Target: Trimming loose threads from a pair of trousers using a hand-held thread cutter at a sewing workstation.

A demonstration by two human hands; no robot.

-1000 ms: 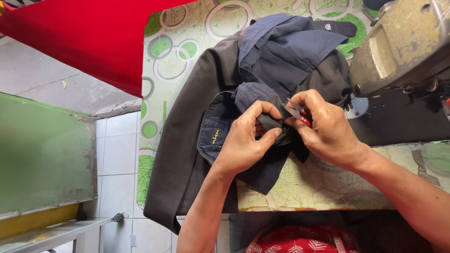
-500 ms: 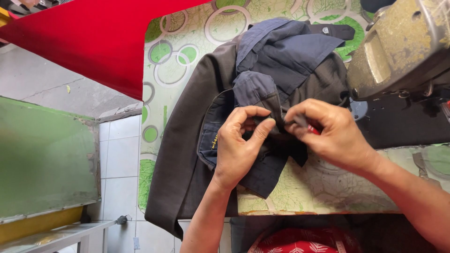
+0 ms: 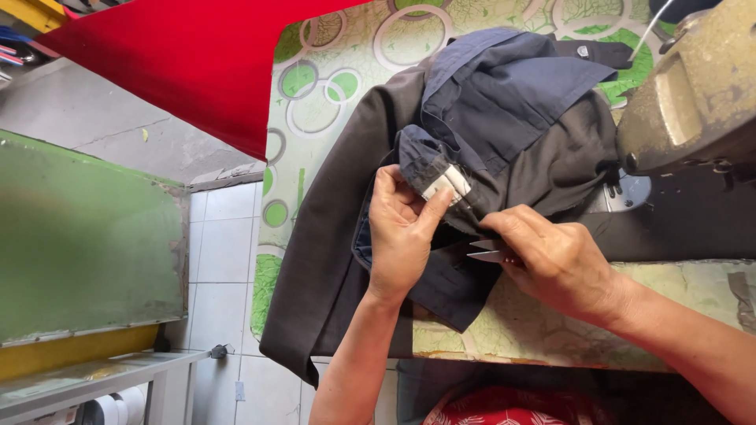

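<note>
Green circles and rings pattern the oilcloth-covered table [image 3: 331, 94], where a heap of dark garments [image 3: 504, 134] is spread beside an old sewing machine [image 3: 693, 102]; a red cloth [image 3: 197, 63] hangs off the far edge, and pale floor tiles [image 3: 228, 260] are seen below.

A folded band of navy fabric [image 3: 429, 161] lies at the near side of the heap, and a small white label [image 3: 446, 185] is sewn onto it. The band is pinched by the left hand [image 3: 402, 236], thumb and fingers closed on the cloth just beside the label. Small metal snips [image 3: 487, 250] are gripped in the closed right hand [image 3: 559, 264], their pointed blades slightly parted and aimed toward the fabric below the label.

The cloth appears soft, light and limp — it would likely sag and shift unless held taut. The firmest hold is judged to be at the stitched, doubled band near the label, where the layers are thickest — the loose panels would slide over one another.
</note>
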